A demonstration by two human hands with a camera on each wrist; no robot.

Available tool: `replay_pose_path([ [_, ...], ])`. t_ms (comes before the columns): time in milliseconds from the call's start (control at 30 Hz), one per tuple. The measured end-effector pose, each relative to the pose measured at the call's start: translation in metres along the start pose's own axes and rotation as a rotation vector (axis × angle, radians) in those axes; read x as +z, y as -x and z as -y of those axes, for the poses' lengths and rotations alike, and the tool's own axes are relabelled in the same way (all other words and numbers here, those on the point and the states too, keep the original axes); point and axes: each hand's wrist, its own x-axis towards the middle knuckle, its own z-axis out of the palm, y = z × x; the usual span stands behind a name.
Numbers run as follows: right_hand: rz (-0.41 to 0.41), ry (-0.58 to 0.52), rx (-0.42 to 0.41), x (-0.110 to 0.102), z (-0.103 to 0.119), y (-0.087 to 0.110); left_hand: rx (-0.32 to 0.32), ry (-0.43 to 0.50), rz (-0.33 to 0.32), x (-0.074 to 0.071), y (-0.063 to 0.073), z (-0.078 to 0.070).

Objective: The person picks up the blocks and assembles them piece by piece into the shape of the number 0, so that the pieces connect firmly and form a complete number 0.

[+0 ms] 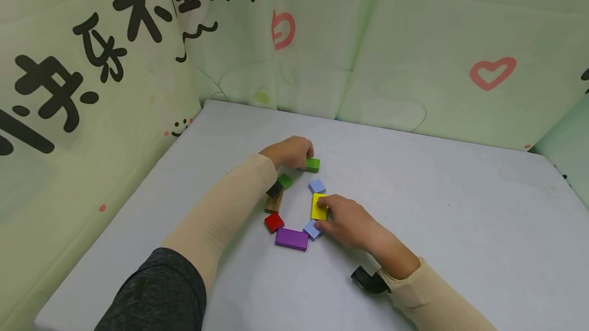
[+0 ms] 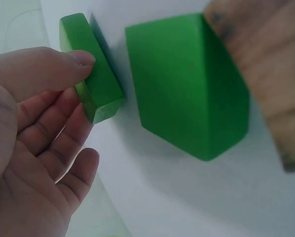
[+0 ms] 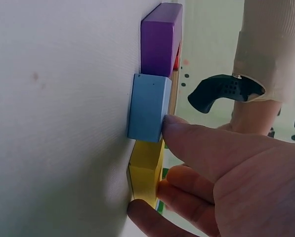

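Observation:
In the head view, my left hand (image 1: 291,152) reaches to the far side of the block ring and pinches a green rectangular block (image 2: 95,69) between thumb and fingers. Close by stands another green block (image 1: 285,181), large in the left wrist view. My right hand (image 1: 352,221) rests on the ring's right side. Its thumb touches a light blue block (image 3: 149,107), while the other fingers lie against the yellow block (image 3: 146,170). A second light blue block (image 1: 317,186) sits at the far end of the yellow one.
A purple block (image 1: 292,239) forms the near side of the ring, with a red block (image 1: 274,222) and a brown wooden block (image 1: 273,203) on the left. All lie on the white table (image 1: 451,228). Printed curtains (image 1: 414,39) rise behind and at the left.

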Motion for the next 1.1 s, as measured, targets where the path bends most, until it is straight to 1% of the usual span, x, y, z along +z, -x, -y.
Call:
replay_pose_path([
  [133,-0.005,0.008,-0.015,0.0,0.0,0.0,0.001,-0.006,0.006,0.002,0.002,0.001],
  [467,-0.002,0.002,-0.002,0.001,0.0,0.0,-0.026,0.009,0.028,0.007,0.005,0.004],
  [800,0.001,0.003,0.005,0.001,0.0,-0.001,-0.012,0.0,0.026,0.011,0.01,0.004],
  [1100,0.005,-0.002,0.012,0.0,0.0,-0.001,-0.026,-0.009,0.05,0.011,0.012,0.003],
])
